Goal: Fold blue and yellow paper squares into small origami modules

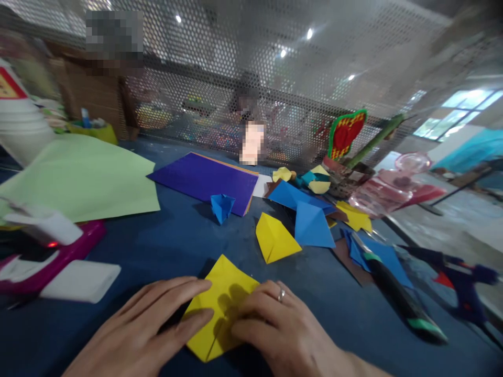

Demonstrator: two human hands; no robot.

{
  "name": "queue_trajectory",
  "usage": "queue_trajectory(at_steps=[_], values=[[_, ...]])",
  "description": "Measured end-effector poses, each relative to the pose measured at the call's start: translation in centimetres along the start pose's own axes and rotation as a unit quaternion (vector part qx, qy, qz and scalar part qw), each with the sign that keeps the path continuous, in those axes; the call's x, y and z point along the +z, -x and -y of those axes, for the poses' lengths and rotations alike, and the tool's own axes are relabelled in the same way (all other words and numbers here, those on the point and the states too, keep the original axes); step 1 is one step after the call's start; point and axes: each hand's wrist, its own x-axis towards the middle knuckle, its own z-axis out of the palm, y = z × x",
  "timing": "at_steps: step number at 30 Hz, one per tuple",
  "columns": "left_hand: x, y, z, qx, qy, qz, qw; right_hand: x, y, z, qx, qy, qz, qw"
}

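A folded sheet of yellow paper (220,309) with visible creases lies on the dark blue table in front of me. My left hand (157,319) rests at its left edge, fingers stretched out and thumb on the paper. Curled over the right part of the sheet, my right hand (279,324) has its fingertips bent at the paper's edge; a ring is on one finger. Just beyond lies another folded yellow paper piece (277,238). A small folded blue paper piece (222,208) stands farther back, near a stack of purple paper (204,180).
Blue paper pieces (313,225) lie right of centre. A black-and-green-handled cutting tool (401,293) and a glue gun (463,283) are at the right. Pale green paper (86,178) and a magenta-and-white device (58,256) occupy the left. A perforated panel (212,68) rises behind.
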Motion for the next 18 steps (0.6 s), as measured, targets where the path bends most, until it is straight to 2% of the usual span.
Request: queue_trajectory(at_steps=[5,9,12,18], values=[[-0.6,-1.9,-0.9,0.005,0.050,-0.010,0.999,0.2,0.4,0.6,-0.053,0.085,-0.039,0.994],[-0.8,-2.7,-1.8,0.045,0.089,0.028,0.995,0.4,0.9,1.0,-0.059,0.104,-0.042,0.992],[-0.7,-2.5,-2.2,0.051,0.121,0.062,0.989,0.5,1.3,1.0,-0.071,0.132,-0.041,0.988],[-1.5,-1.6,-1.8,0.048,0.139,0.055,0.987,0.5,1.8,1.0,-0.081,0.142,-0.049,0.985]])
